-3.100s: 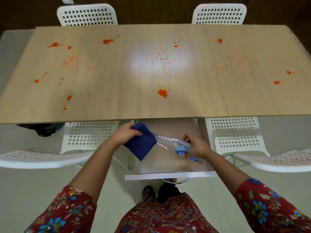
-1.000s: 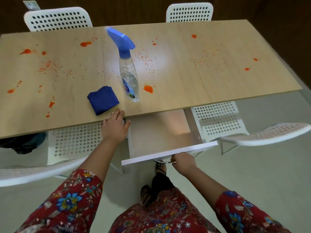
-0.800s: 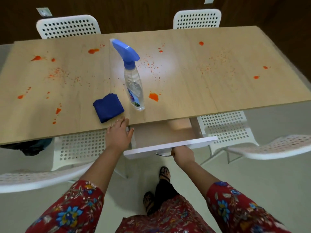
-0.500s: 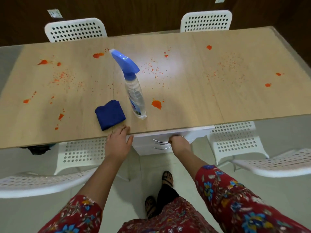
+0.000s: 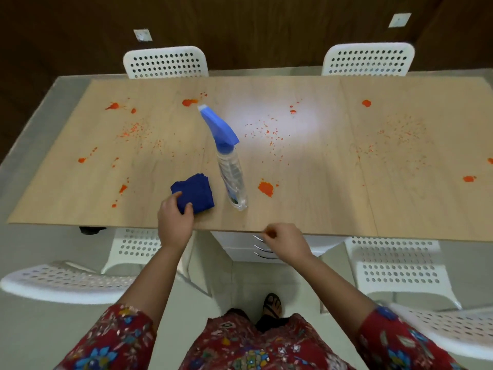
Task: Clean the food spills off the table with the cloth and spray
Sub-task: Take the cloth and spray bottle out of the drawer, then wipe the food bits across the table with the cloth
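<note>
The drawer (image 5: 240,245) under the table (image 5: 333,209) is pushed shut now. The right hand (image 5: 285,240) has let go of its handle and come up to the near edge of the table. The left hand (image 5: 174,220) has moved off the table edge and onto the cloth (image 5: 197,190).

In the head view, the left hand grips the near corner of the cloth between thumb and fingers. The right hand is a bit blurry. Its fingers curl loosely and it seems to hold nothing.

The cloth lies on the table near the front edge. The spray bottle (image 5: 232,180) stands just beside it, at 3 o'clock from the cloth.

I think the cleaning has not started. The orange spots (image 5: 265,188) are all still there. A big one sits at 3 o'clock from the bottle's bottom, and small dots run across the table from 9 o'clock to 3 o'clock. Spraying and wiping are both left to do.

The cloth is dark blue, soft and folded into a thick square. The bottle is clear plastic, tall and thin, with a blue trigger top. The table is flat, smooth, pale wood. The chairs (image 5: 165,61) are white with round holes.
</note>
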